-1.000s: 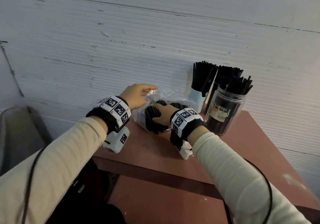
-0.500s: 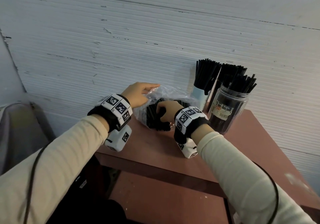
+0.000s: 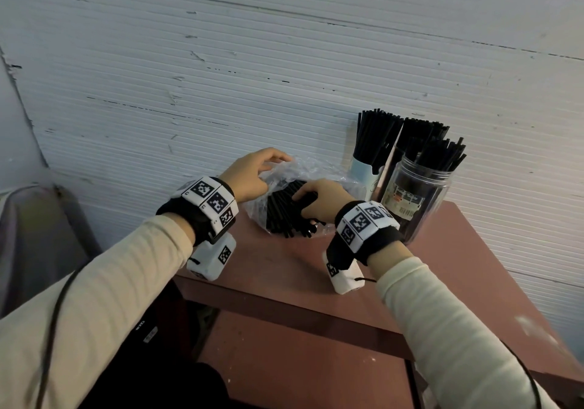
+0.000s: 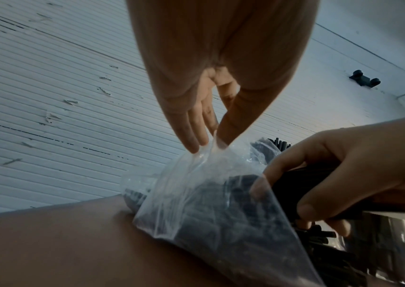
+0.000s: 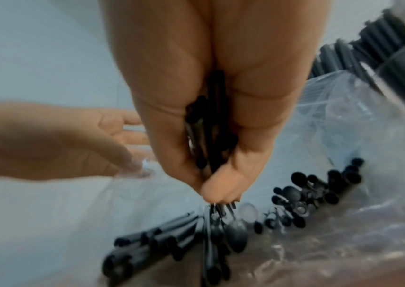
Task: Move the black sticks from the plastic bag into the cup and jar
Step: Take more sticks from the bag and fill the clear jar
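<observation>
A clear plastic bag (image 3: pixel 319 171) of black sticks (image 3: pixel 284 216) lies on the reddish table, left of a pale cup (image 3: pixel 363 171) and a clear jar (image 3: pixel 417 200), both packed with upright black sticks. My left hand (image 3: pixel 252 171) pinches the bag's upper edge (image 4: pixel 209 153) between thumb and fingers and holds it up. My right hand (image 3: pixel 319 198) is inside the bag's mouth, its fingers curled round a bundle of black sticks (image 5: pixel 209 132). More sticks (image 5: pixel 314 196) lie loose in the bag below it.
The table (image 3: pixel 284 269) stands against a white ribbed wall (image 3: pixel 252 77). Its front edge and a lower shelf (image 3: pixel 300 361) are near my body. A grey object (image 3: pixel 31 235) stands at the left. A second dark batch of sticks (image 3: pixel 420 130) stands behind the jar.
My right hand has closed round a bundle of sticks and drawn it back toward me out of the bag. The left hand keeps hold of the bag's edge.
</observation>
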Demonstrator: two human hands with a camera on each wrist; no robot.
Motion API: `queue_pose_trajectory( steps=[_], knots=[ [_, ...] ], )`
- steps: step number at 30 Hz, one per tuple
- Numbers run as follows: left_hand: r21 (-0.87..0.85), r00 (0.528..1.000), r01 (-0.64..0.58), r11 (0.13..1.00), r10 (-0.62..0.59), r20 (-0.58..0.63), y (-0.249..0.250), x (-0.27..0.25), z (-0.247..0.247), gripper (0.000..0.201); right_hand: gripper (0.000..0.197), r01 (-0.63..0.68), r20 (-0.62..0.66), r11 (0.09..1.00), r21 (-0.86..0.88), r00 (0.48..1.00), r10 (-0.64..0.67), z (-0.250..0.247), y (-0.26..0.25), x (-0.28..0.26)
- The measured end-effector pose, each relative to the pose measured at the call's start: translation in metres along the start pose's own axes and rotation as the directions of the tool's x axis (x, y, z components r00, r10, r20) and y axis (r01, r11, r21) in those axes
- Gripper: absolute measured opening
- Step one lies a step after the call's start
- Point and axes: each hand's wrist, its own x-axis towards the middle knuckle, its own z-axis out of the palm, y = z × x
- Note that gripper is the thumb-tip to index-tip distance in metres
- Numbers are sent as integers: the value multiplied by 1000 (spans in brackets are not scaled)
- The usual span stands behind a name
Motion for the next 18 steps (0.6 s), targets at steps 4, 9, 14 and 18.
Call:
queue_pose_trajectory(
  steps=[4,9,14,18],
  knots=[
    [2,995,-62,998,62,-78,9,-8,2,55,43,33,23,999,35,999,-34,-21,4,-24],
    [259,960,-239,936,268,-83,39,-15,9,61,40,60,100,998,1,993,-59,-63,12,-61],
    [368,924,-355,859,262,279,72,-8,46,91,39,109,172,994,3,979,-108,-90,14,-97],
    [394,912,-375,839,258,318,88,1,72,60,43,167,148,985,46,974,-172,-103,15,-120]
  ],
)
